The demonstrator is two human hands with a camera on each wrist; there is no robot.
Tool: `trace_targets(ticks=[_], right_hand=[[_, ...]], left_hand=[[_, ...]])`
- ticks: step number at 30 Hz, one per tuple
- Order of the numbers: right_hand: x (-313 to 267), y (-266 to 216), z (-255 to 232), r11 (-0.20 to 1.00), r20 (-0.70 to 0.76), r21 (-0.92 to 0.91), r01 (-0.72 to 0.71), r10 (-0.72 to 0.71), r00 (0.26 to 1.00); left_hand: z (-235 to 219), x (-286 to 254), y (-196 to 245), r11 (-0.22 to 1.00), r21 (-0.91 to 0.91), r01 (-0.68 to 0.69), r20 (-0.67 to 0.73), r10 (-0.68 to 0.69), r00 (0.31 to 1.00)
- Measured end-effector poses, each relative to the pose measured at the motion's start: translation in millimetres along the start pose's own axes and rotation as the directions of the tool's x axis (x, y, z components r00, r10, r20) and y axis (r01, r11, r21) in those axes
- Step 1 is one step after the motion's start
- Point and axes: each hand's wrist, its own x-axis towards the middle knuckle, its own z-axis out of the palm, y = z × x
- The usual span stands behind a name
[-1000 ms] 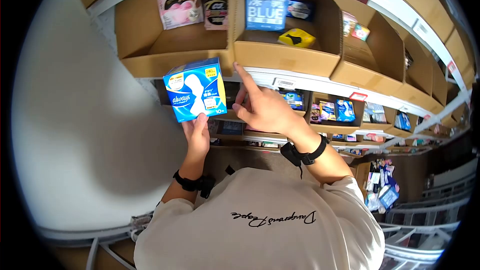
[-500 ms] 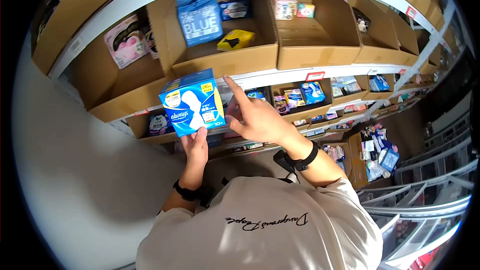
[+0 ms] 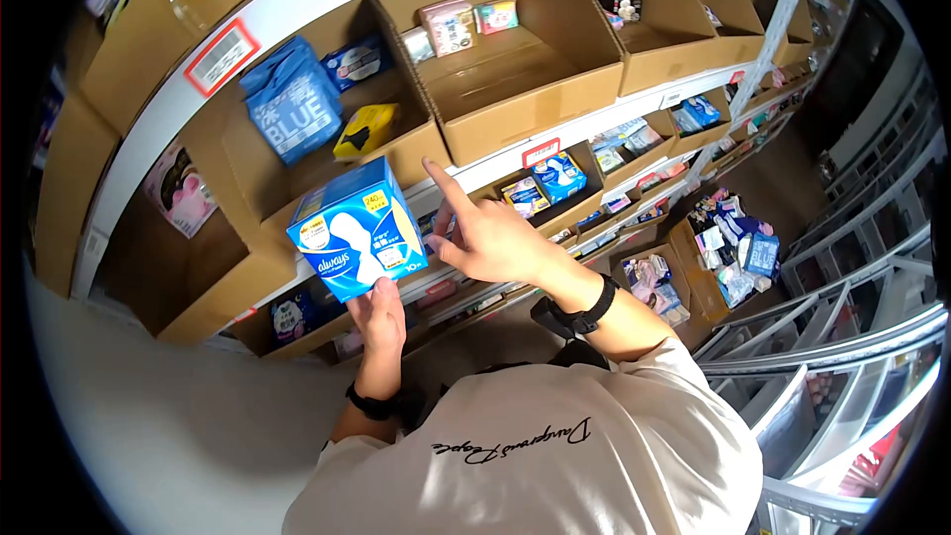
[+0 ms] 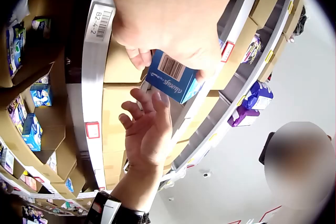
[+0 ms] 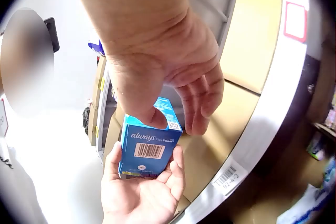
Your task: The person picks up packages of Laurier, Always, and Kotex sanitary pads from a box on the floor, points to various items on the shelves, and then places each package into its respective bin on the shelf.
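Note:
In the head view a blue Always box (image 3: 359,238) is held from below by the left hand (image 3: 379,322), thumb on its front. The right hand (image 3: 492,238) is beside the box's right side, index finger extended forward and the other fingers bent. The left wrist view shows the box (image 4: 172,77) gripped by the left hand (image 4: 173,24), with the right hand (image 4: 149,132) below it. In the right wrist view the left hand (image 5: 144,195) holds the box (image 5: 149,148) by its sides, while the right hand (image 5: 163,71) is above; whether it touches the box is unclear.
Cardboard bins (image 3: 535,104) on white shelves hold a blue BLUE pack (image 3: 294,104), a yellow pack (image 3: 367,132) and small boxes. Lower bins hold more packs. A carton of mixed packs (image 3: 733,248) stands at the right, near grey racks (image 3: 852,337). A pale wall is at the lower left.
The head view has turned, so the shelves shift left and tilt, bringing more bins at the right into view. The box remains in the left hand; the right hand still extends its index finger.

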Motion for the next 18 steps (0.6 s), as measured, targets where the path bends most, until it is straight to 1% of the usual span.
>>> trace_targets(ticks=[1, 3, 4, 5, 7, 8, 9, 11, 12, 14, 15, 17, 18], right_hand=[[-1.1, 5.2, -5.3, 1.000, -0.009, -0.001, -0.008, 0.008, 1.000], [-4.3, 17.6, -18.1, 0.999, -0.088, 0.033, -0.025, 0.028, 0.996], [-7.2, 25.2, -25.1, 0.999, -0.117, 0.038, -0.031, 0.035, 0.993], [-9.5, 31.8, -35.2, 0.999, -0.119, 0.039, -0.034, 0.038, 0.992], [-16.5, 46.7, -57.4, 0.998, -0.072, 0.051, -0.029, 0.033, 0.997], [-20.1, 58.2, -66.0, 0.999, -0.089, 0.045, -0.004, 0.008, 0.996], [-24.4, 66.9, -78.5, 0.999, -0.095, 0.045, -0.006, 0.011, 0.995], [-36.7, 83.5, -103.1, 0.999, -0.123, 0.038, -0.011, 0.016, 0.992], [-43.5, 88.6, -120.4, 0.996, -0.111, 0.063, -0.063, 0.069, 0.991], [-56.5, 111.6, -144.6, 0.997, -0.165, 0.061, -0.056, 0.065, 0.984], [-63.5, 120.3, -157.3, 0.997, -0.197, 0.058, -0.047, 0.057, 0.979], [-75.3, 134.5, -180.6, 0.996, -0.210, 0.070, -0.063, 0.077, 0.975], [-78.1, 140.1, -191.8, 0.994, -0.218, 0.083, -0.067, 0.083, 0.972]], left_hand=[[1.4, 3.5, -5.5, 1.000, -0.003, 0.008, 0.009, -0.008, 1.000], [7.5, 8.9, -17.2, 0.997, 0.083, 0.006, 0.043, -0.010, 0.999], [18.2, 11.3, -24.2, 0.998, 0.060, -0.017, 0.048, 0.014, 0.999], [28.3, 14.6, -30.3, 0.998, 0.060, -0.014, 0.050, 0.011, 0.999], [47.1, 19.4, -46.7, 0.999, 0.029, -0.027, 0.092, 0.025, 0.995], [54.8, 20.6, -57.8, 0.998, 0.040, -0.042, 0.108, 0.037, 0.993], [69.9, 22.6, -66.7, 0.998, 0.040, -0.039, 0.113, 0.034, 0.993], [102.9, 24.8, -82.6, 0.999, -0.035, -0.009, 0.094, 0.013, 0.995], [116.8, 25.8, -91.2, 0.999, -0.035, 0.004, 0.099, -0.001, 0.995], [140.7, 25.6, -108.8, 0.995, -0.079, 0.065, 0.082, -0.058, 0.995], [151.7, 24.9, -118.0, 0.994, -0.084, 0.074, 0.085, -0.067, 0.994], [172.2, 26.1, -134.6, 0.991, -0.095, 0.098, 0.077, -0.091, 0.993], [193.2, 27.0, -134.9, 0.989, -0.108, 0.106, 0.088, -0.097, 0.991]])
